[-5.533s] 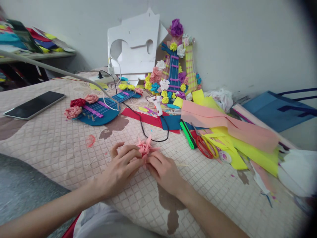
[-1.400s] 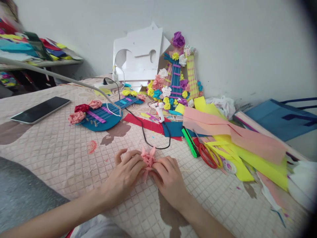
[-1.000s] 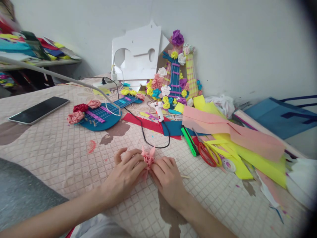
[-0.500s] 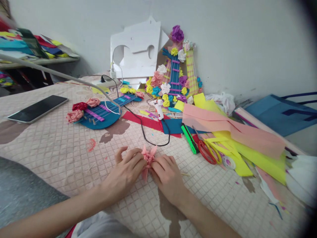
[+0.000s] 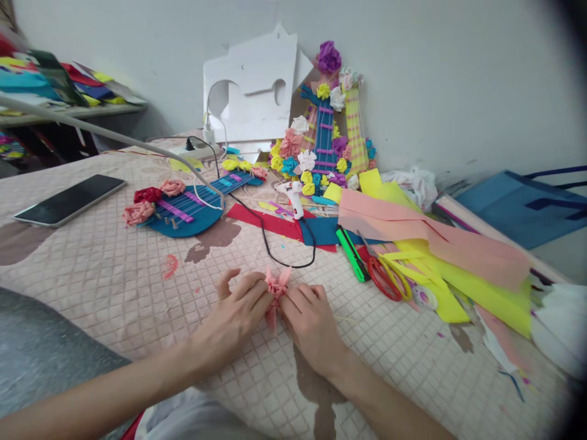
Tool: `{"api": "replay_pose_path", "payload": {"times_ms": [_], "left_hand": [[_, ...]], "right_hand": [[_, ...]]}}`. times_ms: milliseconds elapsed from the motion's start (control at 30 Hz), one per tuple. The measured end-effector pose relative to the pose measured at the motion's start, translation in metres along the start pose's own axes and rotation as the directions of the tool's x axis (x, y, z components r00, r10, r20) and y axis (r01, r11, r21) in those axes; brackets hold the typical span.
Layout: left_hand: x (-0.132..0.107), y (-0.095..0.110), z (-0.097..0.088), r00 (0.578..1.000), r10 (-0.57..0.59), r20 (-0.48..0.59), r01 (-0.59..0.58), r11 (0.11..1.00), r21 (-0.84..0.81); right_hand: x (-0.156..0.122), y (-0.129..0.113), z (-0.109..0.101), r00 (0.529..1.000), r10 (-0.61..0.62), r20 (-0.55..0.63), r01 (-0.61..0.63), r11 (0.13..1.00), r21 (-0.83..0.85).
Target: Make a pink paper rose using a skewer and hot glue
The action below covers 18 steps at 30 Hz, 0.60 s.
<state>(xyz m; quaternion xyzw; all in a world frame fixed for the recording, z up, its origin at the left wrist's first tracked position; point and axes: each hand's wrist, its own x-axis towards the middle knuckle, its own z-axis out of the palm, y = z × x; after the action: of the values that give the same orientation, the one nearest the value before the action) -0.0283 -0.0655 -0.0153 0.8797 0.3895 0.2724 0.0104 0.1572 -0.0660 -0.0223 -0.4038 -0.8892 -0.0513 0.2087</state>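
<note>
A pink paper flower (image 5: pixel 276 286) with pointed petals is held between my two hands, low over the quilted tablecloth (image 5: pixel 220 391). My left hand (image 5: pixel 243 308) pinches its left side, with the fingertips partly hidden behind the petals. On the other side, the curled fingers of my right hand (image 5: pixel 309 321) grip the flower's right edge. One petal hangs down between the hands. Beyond them lies the black cord of a white glue gun (image 5: pixel 293 197).
At left are a blue paper guitar (image 5: pixel 192 211) with paper roses and a phone (image 5: pixel 71 198). Scissors (image 5: pixel 387 275), a green cutter (image 5: pixel 352 253) and pink paper (image 5: pixel 431 235) lie at right. Decorated guitars (image 5: pixel 324 134) lean on the wall. A pale cable (image 5: pixel 137 143) crosses at left.
Both hands stay nearly in place around the pink flower. The flower's lower petal has shifted slightly to the right, and the camera view has moved a little.
</note>
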Motion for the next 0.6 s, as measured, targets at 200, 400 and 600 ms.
{"api": "replay_pose_path", "payload": {"times_ms": [200,400,600], "left_hand": [[-0.002,-0.001,0.001,0.999,-0.038,-0.023,0.036,0.998,-0.058],[-0.006,-0.004,-0.001,0.997,-0.045,-0.066,0.04,0.996,-0.078],[-0.009,-0.007,0.0,0.994,-0.036,-0.103,0.026,0.996,-0.09]], "right_hand": [[-0.005,0.002,-0.006,0.997,0.083,-0.011,-0.08,0.987,0.139],[-0.01,0.004,-0.014,0.992,0.115,0.043,-0.122,0.967,0.223],[-0.017,0.026,-0.035,0.989,0.017,0.146,-0.05,0.974,0.219]]}}
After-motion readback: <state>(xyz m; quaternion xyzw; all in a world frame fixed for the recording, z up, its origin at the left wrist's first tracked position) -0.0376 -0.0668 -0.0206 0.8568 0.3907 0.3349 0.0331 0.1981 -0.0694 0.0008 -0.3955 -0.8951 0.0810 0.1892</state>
